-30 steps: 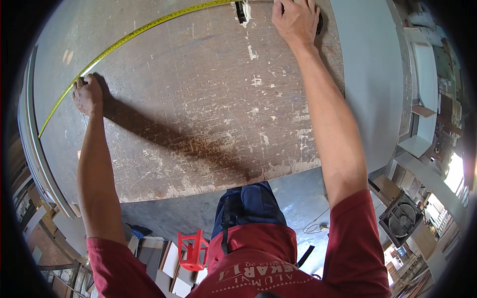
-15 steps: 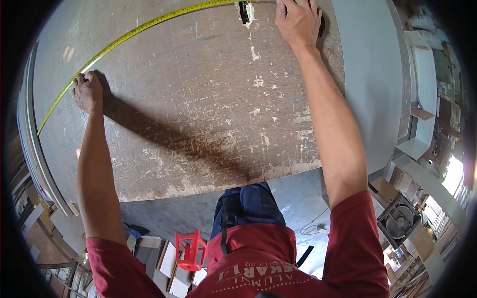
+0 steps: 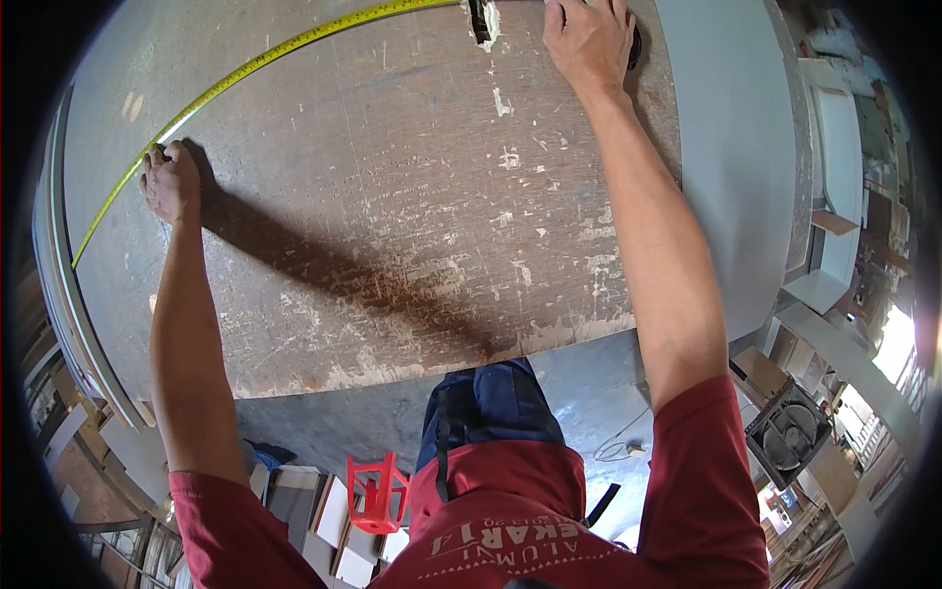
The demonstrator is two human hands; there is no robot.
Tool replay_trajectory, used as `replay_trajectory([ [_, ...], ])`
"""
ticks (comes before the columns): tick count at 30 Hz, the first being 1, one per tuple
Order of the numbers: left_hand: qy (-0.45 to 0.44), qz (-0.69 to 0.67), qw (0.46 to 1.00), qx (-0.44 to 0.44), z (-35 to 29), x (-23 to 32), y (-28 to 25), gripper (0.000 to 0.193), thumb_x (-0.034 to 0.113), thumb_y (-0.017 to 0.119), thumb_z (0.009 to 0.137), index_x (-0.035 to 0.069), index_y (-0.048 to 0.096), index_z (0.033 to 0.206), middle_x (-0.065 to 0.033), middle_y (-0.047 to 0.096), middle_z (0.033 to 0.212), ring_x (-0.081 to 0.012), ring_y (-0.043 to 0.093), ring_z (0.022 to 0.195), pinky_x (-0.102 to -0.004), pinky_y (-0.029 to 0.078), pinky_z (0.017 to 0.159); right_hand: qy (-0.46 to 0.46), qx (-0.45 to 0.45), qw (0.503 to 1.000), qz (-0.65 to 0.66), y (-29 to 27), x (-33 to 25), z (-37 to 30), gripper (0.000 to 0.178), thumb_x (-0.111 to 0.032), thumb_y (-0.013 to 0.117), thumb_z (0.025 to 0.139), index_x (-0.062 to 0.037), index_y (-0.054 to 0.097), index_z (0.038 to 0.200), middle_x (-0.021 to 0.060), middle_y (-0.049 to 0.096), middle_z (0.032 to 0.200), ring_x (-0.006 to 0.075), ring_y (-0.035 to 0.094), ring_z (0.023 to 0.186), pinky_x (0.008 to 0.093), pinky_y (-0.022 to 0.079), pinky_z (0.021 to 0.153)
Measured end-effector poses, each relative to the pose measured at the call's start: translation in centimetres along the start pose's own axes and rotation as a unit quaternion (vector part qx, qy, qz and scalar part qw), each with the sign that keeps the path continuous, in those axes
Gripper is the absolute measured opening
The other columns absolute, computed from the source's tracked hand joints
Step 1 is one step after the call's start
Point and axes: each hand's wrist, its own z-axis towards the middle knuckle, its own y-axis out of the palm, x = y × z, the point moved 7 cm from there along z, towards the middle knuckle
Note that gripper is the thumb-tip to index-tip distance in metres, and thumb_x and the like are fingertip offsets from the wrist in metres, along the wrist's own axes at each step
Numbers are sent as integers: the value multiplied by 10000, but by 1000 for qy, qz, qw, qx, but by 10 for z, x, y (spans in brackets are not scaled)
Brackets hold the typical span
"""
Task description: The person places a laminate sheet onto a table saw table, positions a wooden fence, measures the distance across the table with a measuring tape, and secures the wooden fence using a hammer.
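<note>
A yellow tape measure blade (image 3: 263, 61) runs in a curve across the worn brown wooden board (image 3: 392, 177), from the board's left edge to the top. My right hand (image 3: 592, 44) is closed at the far right, with a bit of the black tape case (image 3: 636, 47) showing beside its fingers. At the far left, my left hand (image 3: 172, 184) rests with curled fingers against the tape's near edge. Something small and dark shows at its fingertips, too hidden to name. A long shadow of the left arm falls across the board.
A dark slot with chipped edges (image 3: 480, 22) lies near the tape. Right of the board is a pale grey panel (image 3: 738, 147); stacked panel edges (image 3: 78, 304) stand at left. Below are a red plastic stool (image 3: 377, 496), a cable (image 3: 613, 452) and a black fan unit (image 3: 788, 435).
My left hand has shifted very slightly to the left along the tape. The right hand stays nearly in place.
</note>
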Motion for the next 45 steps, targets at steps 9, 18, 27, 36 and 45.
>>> replay_trajectory([
  [9,6,-9,1000,19,-2,3,-4,647,424,357,908,76,541,1422,-138,475,1510,-380,432,1383,-433,304,1175,9,-10,1000,6,1,1,-1,214,-184,597,947,-106,724,1101,97,625,1175,316,546,1144,487,421,985],
  [18,1,-5,1000,-4,1,4,0,637,418,369,899,89,552,1412,-134,488,1499,-392,447,1364,-448,327,1153,10,-11,1000,-3,4,5,-2,225,-200,582,970,-112,716,1127,113,611,1225,319,532,1196,489,412,1011],
  [27,12,-3,999,30,-2,1,-2,627,419,373,900,92,563,1400,-136,503,1482,-389,462,1347,-452,342,1139,5,-8,1000,13,2,5,-4,235,-185,590,952,-98,725,1123,108,625,1206,324,540,1176,489,413,1015],
  [36,15,11,999,46,2,7,5,602,404,381,905,96,578,1384,-115,532,1461,-364,509,1304,-454,376,1111,16,-29,999,-28,-7,1,1,258,-202,571,970,-98,714,1157,111,628,1246,321,544,1191,492,412,1032],
  [45,267,90,958,55,-12,10,20,363,315,558,947,10,675,1107,-228,681,1028,-399,653,903,-510,525,757,2,-46,995,-90,-8,11,-3,222,-245,588,866,-165,731,1015,98,658,1125,300,578,1085,517,467,872],
])
